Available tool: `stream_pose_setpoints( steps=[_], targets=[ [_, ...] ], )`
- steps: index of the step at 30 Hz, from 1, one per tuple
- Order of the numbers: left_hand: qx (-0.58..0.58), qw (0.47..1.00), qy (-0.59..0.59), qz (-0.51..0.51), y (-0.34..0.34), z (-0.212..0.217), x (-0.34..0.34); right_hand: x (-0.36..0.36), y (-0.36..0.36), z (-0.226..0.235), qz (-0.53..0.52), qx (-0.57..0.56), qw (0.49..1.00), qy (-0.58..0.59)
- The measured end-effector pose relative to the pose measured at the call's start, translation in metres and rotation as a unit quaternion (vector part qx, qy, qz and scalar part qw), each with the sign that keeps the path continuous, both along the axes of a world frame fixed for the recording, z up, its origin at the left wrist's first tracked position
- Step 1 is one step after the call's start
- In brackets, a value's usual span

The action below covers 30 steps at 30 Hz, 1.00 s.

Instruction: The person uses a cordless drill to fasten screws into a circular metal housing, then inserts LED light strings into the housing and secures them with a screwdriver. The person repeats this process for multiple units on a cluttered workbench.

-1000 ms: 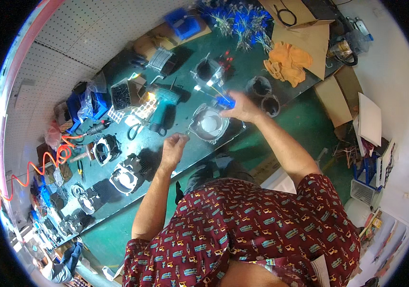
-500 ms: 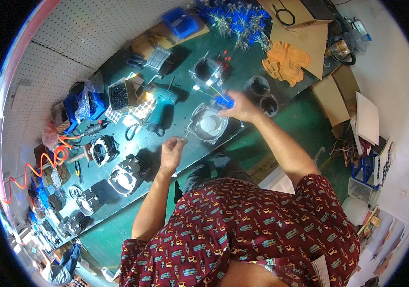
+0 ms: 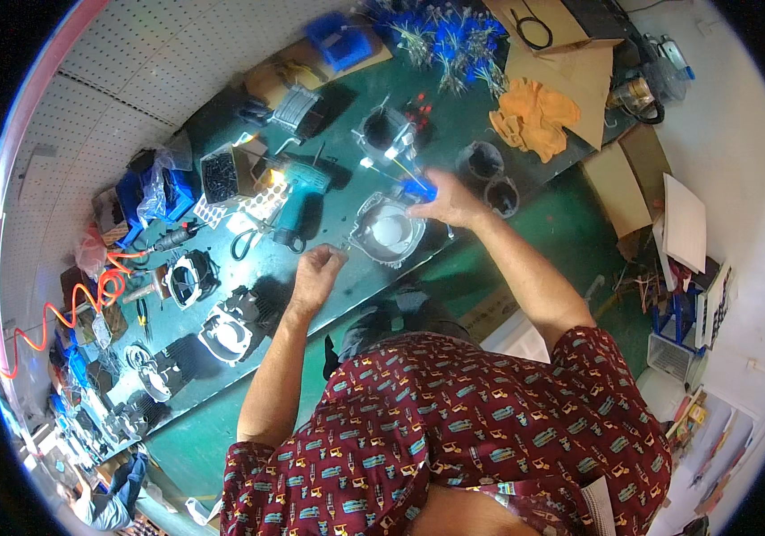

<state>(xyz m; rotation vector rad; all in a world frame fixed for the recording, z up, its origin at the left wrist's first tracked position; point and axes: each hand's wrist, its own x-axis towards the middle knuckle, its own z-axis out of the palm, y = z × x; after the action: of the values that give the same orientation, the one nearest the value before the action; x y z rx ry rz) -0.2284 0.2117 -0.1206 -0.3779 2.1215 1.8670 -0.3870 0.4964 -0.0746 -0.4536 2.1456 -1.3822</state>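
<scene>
My right hand (image 3: 451, 202) is closed around a bundle of blue wires (image 3: 418, 188) whose white-tipped ends stick out toward the back of the bench. Just below that hand lies a round grey metal motor housing (image 3: 387, 230), its open face up. My left hand (image 3: 317, 275) is closed in a pinch to the left of the housing, apart from it. What its fingertips hold, if anything, is too small to make out. A teal power drill (image 3: 298, 205) lies beyond my left hand.
The green bench (image 3: 347, 170) carries another housing (image 3: 384, 131), two dark rings (image 3: 483, 161), orange gloves (image 3: 534, 116) and a box of black screws (image 3: 226, 174). Several motor parts (image 3: 226, 335) line the left side, near a coiled orange air hose (image 3: 114, 284). A person (image 3: 110, 505) is at far lower left.
My left hand has shifted slightly left, away from the housing, still pinched. The right hand stays nearly in place with the blue wires.
</scene>
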Motion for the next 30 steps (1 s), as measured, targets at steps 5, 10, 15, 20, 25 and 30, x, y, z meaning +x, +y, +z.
stream_pose_setpoints(
  steps=[5,10,15,20,25,30],
  targets=[
    [0.081,0.993,-0.088,-0.021,-0.009,0.011,-0.009,-0.001,0.001,-0.006,0.002,-0.017,1.000,-0.002],
    [0.111,0.983,-0.147,-0.009,-0.010,0.014,-0.018,0.000,0.000,-0.005,-0.001,-0.029,1.000,-0.008],
    [0.254,0.951,-0.174,0.006,-0.017,0.012,-0.018,-0.002,0.000,0.001,0.021,0.008,1.000,-0.008],
    [0.153,0.977,-0.149,-0.015,-0.004,0.011,-0.019,-0.002,0.001,-0.002,0.020,0.005,1.000,0.008],
    [0.190,0.966,-0.175,-0.027,-0.008,0.008,-0.023,-0.002,0.000,-0.001,0.016,-0.007,1.000,-0.011],
    [0.114,0.991,-0.076,-0.007,-0.001,-0.004,-0.018,-0.003,-0.002,0.007,0.014,0.029,0.999,-0.006]
  ],
)
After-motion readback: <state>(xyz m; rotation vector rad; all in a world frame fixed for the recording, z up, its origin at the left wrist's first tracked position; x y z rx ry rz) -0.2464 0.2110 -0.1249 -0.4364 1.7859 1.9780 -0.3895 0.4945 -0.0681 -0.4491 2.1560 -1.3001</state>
